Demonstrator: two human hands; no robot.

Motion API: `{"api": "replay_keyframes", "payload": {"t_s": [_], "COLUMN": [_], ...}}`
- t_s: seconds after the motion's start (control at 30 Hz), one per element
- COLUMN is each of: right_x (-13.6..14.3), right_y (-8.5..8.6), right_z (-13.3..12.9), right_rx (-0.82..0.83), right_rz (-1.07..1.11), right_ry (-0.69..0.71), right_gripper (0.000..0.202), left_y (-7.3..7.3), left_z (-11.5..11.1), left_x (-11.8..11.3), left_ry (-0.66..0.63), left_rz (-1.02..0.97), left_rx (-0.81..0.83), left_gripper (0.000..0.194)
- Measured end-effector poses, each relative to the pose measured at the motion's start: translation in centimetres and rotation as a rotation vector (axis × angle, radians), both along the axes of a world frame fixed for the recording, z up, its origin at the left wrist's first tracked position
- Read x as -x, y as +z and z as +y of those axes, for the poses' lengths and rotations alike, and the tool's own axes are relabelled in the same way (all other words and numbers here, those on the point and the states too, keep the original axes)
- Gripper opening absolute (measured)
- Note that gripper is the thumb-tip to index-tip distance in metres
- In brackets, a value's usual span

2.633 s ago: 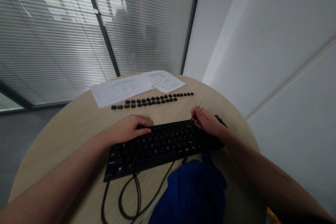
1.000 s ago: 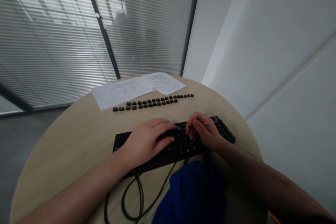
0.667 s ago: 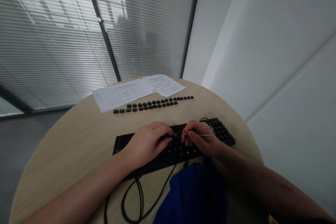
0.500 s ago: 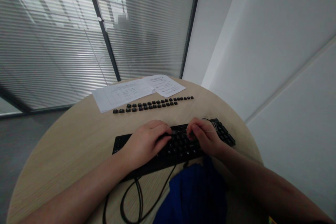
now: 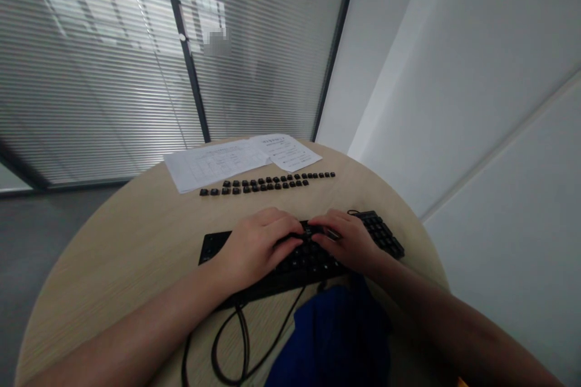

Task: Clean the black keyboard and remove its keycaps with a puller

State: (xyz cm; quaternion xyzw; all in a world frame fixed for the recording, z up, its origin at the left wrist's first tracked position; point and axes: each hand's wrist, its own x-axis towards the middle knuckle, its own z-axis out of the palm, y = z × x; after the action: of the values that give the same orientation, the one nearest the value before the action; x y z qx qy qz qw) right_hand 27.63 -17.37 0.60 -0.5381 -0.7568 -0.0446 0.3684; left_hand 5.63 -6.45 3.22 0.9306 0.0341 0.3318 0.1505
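Left hand (image 5: 261, 248) and right hand (image 5: 347, 243), both narrow, contents unclear, seemingly do key-work on the computer keyboard (image 5: 297, 266), loose keycaps (image 5: 247, 189) at twelve o'clock; next calls for precision.

Keyboard (image 5: 302, 263): black, pale legends. Loose keycaps (image 5: 246, 190) at its 11 o'clock: black. Fabric (image 5: 333, 338) at its 5 o'clock: plain blue. Bench (image 5: 136, 242): pale wood grain. Papers (image 5: 218, 163): white, dark print. Blinds (image 5: 113, 91): grey-white stripes.

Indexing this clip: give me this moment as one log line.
left hand: over keyboard, hold unclear; right hand: close to left, hold unclear; keycaps: two rows beyond keyboard; papers: beyond keycaps
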Motion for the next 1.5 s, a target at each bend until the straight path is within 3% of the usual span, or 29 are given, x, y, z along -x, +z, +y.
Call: {"api": "replay_keyframes", "payload": {"t_s": [0.17, 0.3, 0.5, 0.67, 0.83, 1.03, 1.5], "right_x": [0.4, -2.2, -10.6, -14.3, -14.9, -15.0, -15.1], "right_y": [-0.1, 0.3, -0.3, -1.7, -2.8, -3.0, -3.0], "right_z": [-0.1, 1.3, 8.8, 13.6, 15.4, 15.9, 15.6], "right_rx": [0.010, 0.125, 0.497, 0.554, 0.571, 0.595, 0.551], "right_rz": [-0.017, -0.091, -0.156, -0.175, -0.188, -0.187, -0.191], "right_ry": [0.036, -0.129, -0.404, -0.471, -0.411, -0.348, -0.415], "right_gripper": [0.019, 0.020, 0.021, 0.023, 0.027, 0.034, 0.032], "left_y": [0.1, 0.6, 0.2, 0.2, 0.7, 0.2, 0.1], "left_z": [-0.2, 0.8, 4.9, 6.1, 5.7, 5.9, 5.7], "left_x": [0.1, 0.5, 1.3, 1.7, 1.9, 1.7, 1.6], "left_ry": [0.013, 0.097, 0.286, 0.274, 0.194, 0.163, 0.125], "left_rz": [0.060, 0.138, 0.402, 0.412, 0.415, 0.401, 0.382], "left_rx": [-0.021, -0.022, -0.089, -0.112, -0.104, -0.104, -0.071], "left_gripper": [0.011, 0.024, 0.025, 0.027, 0.023, 0.022, 0.026]}}
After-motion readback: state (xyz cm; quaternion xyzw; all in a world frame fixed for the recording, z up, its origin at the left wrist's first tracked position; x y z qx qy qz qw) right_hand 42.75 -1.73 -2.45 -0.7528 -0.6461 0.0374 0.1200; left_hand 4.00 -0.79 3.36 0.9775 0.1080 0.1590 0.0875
